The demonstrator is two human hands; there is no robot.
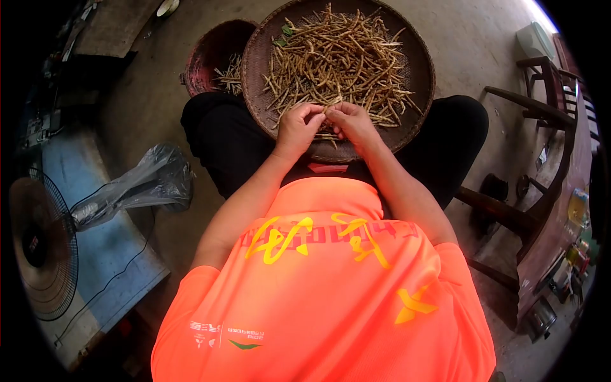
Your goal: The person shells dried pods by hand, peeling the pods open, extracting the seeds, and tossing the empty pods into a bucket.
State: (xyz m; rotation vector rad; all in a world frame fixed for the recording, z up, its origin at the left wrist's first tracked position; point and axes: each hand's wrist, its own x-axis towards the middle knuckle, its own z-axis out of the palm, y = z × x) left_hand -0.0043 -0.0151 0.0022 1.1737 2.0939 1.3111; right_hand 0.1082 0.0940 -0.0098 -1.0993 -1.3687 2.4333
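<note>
My left hand [298,130] and my right hand [352,126] meet over the near edge of a round woven tray [256,83]. Their fingertips are pinched together around a thin, dry bean pod [326,109], which the fingers mostly hide. A wide heap of brown dried bean pods [344,57] covers the tray's middle, with a small green leaf [286,30] at its upper left. The tray rests on my lap, between my knees. Left of it stands a reddish bucket [202,63] with more pods [230,76] inside, partly covered by the tray's rim.
To my left, a fan [41,248] and a clear plastic bag [149,178] are by a blue-topped table [114,235]. A wooden chair [544,111] and a covered table [547,229] bearing jars stand on the right. A pale bucket [536,41] sits farther back.
</note>
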